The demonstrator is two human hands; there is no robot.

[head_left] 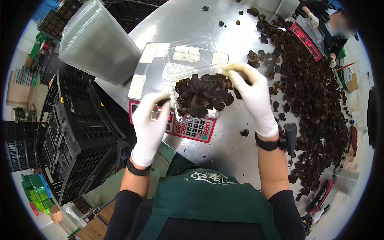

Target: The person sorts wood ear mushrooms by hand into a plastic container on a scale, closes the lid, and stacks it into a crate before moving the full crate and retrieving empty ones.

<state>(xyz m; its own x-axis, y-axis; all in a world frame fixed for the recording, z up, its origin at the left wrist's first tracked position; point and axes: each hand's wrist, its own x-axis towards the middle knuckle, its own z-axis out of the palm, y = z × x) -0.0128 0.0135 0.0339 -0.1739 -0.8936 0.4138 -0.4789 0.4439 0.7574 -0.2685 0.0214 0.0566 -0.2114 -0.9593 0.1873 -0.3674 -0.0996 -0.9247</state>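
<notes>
- A clear plastic clamshell tray, thin, glossy and round-cornered, sits on the steel platter of a flat weighing scale with a red keypad panel, in the middle of the scene.
- The tray is heaped with dark brown wood-ear mushrooms, wrinkled and curled.
- Its long axis runs left to right, the right end a little nearer; the open lid lies back toward the far side.
- The left hand, in a white knit glove, pinches thumb and fingers shut on the tray's near left rim.
- The right hand, gloved alike, has its fingers curled closed at the tray's far right corner; whether they grip the rim or a mushroom I cannot tell.
- The scale rests on a dull brushed stainless steel table.
- A long loose heap of mushrooms covers its right side.
- Stacked clear trays lie far left, black slatted plastic crates near left.
- Another person's gloved hand works at a second scale, far right.
</notes>
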